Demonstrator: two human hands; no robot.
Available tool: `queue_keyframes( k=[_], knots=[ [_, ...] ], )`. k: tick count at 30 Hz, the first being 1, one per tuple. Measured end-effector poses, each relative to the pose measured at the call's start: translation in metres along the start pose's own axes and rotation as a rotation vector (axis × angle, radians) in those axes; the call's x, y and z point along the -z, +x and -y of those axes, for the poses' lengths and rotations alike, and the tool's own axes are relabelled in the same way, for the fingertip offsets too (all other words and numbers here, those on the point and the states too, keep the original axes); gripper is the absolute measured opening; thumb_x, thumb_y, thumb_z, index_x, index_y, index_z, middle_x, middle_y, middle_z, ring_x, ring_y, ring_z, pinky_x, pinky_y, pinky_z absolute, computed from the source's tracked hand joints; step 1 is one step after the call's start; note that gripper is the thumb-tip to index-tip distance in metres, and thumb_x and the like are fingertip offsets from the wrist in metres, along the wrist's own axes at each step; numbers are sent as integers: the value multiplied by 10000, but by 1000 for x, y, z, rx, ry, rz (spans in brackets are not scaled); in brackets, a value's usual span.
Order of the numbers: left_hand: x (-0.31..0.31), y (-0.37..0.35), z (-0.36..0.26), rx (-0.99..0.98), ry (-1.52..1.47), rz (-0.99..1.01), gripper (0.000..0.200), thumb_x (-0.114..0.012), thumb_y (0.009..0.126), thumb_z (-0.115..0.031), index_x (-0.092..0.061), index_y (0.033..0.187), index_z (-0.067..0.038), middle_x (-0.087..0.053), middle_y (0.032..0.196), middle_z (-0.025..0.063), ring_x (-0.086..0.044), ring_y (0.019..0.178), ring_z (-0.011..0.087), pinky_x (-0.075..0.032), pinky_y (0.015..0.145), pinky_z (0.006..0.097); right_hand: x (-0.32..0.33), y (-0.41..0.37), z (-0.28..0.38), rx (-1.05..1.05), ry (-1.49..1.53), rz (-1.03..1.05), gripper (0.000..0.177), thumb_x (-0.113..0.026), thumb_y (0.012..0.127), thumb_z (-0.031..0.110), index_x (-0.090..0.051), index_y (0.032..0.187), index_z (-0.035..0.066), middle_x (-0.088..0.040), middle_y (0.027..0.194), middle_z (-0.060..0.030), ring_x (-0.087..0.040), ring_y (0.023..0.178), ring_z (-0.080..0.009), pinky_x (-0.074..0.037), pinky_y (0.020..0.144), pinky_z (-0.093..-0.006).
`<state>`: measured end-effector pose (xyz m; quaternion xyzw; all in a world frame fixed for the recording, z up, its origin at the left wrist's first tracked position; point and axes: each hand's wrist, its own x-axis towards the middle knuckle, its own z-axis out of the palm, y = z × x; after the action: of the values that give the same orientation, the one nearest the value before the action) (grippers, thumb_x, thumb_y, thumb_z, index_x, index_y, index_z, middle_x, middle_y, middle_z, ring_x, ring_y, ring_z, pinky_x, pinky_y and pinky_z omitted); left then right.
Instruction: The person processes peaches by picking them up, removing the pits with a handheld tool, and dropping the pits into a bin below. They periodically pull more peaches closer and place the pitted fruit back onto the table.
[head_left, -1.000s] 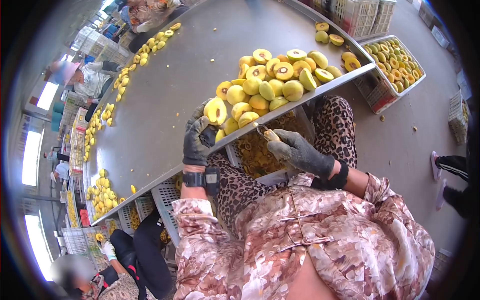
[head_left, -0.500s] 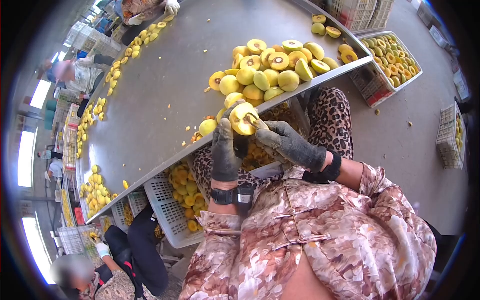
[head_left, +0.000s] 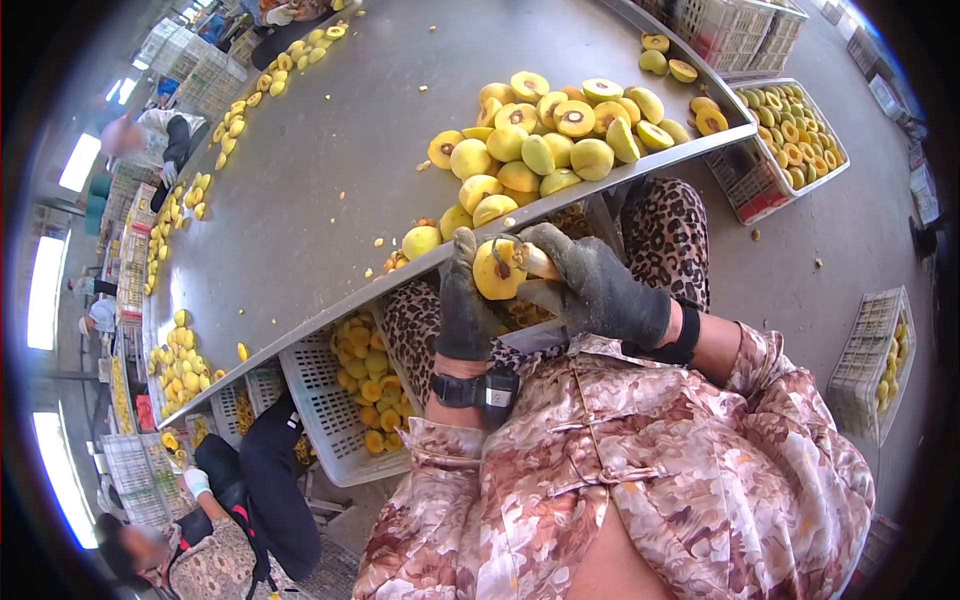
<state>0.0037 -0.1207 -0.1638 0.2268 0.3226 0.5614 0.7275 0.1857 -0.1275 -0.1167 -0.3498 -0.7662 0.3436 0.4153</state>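
Note:
Over the near edge of the metal table, my left hand in a dark glove holds a yellow half fruit, cut face up. My right hand, gloved too, grips a small tool by its light handle. The tool's thin curved metal end lies against the middle of the fruit's cut face. Just beyond my hands a pile of halved yellow-green fruit rests on the table.
Below the table edge stands a white crate of fruit halves. Another full crate is at the right, with a crate farther down. A co-worker sits at lower left. More fruit lines the far side.
My right hand has turned, and the tool's handle now shows more clearly beside the fruit. The view has shifted slightly. The co-worker at lower left has moved their head.

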Motion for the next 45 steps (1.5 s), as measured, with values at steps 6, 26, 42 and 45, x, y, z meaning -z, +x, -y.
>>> queue_keyframes(
  k=[6, 26, 42, 45],
  knots=[
    [11, 2, 21, -38, 145, 17, 565, -472, 1078, -496, -533, 1345, -2, -658, 1231, 154, -664, 1112, 268, -561, 981, 408, -9, 7, -17, 367, -353, 24, 378, -724, 859, 153, -600, 1199, 44, -699, 919, -152, -703, 795, -375, -561, 656, -437],
    [-13, -16, -13, -59, 137, -39, 558, -411, 1105, -465, -658, 1129, 35, -723, 1020, 147, -709, 915, 210, -586, 857, 333, 0, -13, -8, -129, -121, 207, 273, -634, 999, 272, -573, 926, 17, -655, 801, -246, -640, 753, -459, -480, 635, -506],
    [-32, -26, 5, -432, 300, -105, 534, -408, 1105, -418, -682, 1095, 41, -726, 1023, 153, -700, 912, 220, -579, 844, 365, 27, -3, 4, -181, -36, 375, 296, -575, 1031, 260, -617, 898, -1, -665, 801, -248, -635, 717, -435, -487, 660, -483],
    [-32, -24, 6, -406, 304, -82, 525, -416, 1104, -413, -682, 1081, 39, -725, 1008, 150, -697, 894, 219, -579, 839, 366, 33, 1, 4, -366, 147, 499, 352, -569, 1043, 295, -656, 912, -21, -673, 783, -227, -643, 666, -344, -497, 660, -450]
  ],
)
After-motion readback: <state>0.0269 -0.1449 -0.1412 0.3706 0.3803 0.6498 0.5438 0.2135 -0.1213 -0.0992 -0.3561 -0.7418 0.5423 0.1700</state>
